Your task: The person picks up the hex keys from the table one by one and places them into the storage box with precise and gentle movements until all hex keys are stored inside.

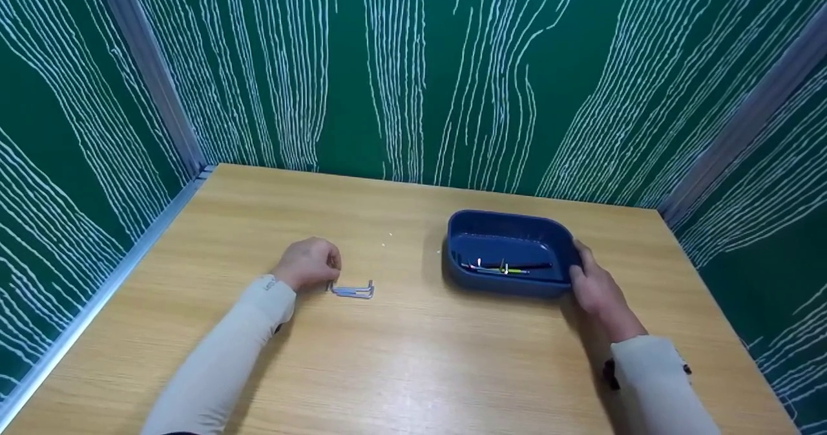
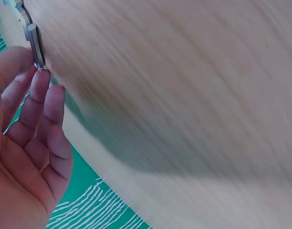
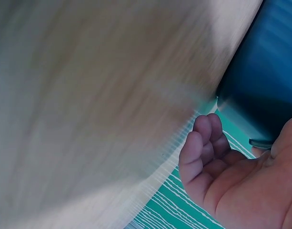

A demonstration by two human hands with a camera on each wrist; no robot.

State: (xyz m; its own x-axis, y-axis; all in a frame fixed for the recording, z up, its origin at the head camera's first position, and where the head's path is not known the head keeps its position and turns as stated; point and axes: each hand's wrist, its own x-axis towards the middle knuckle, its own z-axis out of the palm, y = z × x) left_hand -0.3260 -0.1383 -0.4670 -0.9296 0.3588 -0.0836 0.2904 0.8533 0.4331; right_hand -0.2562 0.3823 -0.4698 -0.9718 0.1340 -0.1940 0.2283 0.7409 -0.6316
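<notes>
Several silvery L-shaped hex keys (image 1: 353,291) lie close together on the table, left of centre. My left hand (image 1: 311,264) is at their left end, and in the left wrist view its thumb and fingertips pinch the end of a hex key (image 2: 36,47). A dark blue plastic bin (image 1: 510,286) stands to the right, with pens (image 1: 517,271) and other thin items lying inside. My right hand (image 1: 597,287) grips the bin's right rim, with the thumb on the near side. In the right wrist view the other fingers of this hand (image 3: 231,176) curl below the blue bin (image 3: 265,86).
The wooden table (image 1: 400,370) carries a few tiny white specks (image 1: 383,245) between the hex keys and the bin. Green panels (image 1: 349,86) with white wavy lines enclose the back and sides, joined by grey metal posts (image 1: 152,66).
</notes>
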